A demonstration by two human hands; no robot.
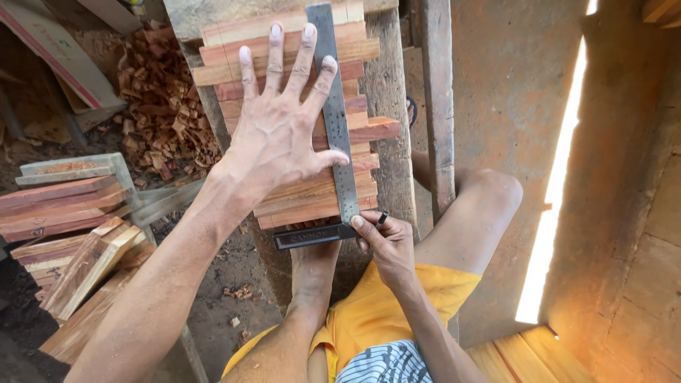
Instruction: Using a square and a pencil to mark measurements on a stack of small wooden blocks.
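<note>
The left hand (280, 135) lies flat with its fingers (275, 53) spread wide over a row of reddish wooden strips (298, 191), pressing on them and gripping nothing; the thumb rests against a metal square (333, 120). The strips lie side by side across a worn plank tabletop (390, 71), their ends uneven. The square's steel blade runs lengthwise over the strips, and its dark stock (312, 235) sits against the near edge of the row. The right hand (383, 245) is just beside the stock, its fingers curled around a pen (381, 220), which looks like a dark marker, though only its tip shows. Below the tabletop the person's bare knee (489, 195) and yellow shorts (383, 305) are in view. To the left, more boards (64, 206) are stacked near a heap of wood scraps (163, 99) on the dirt floor (227, 298).
</note>
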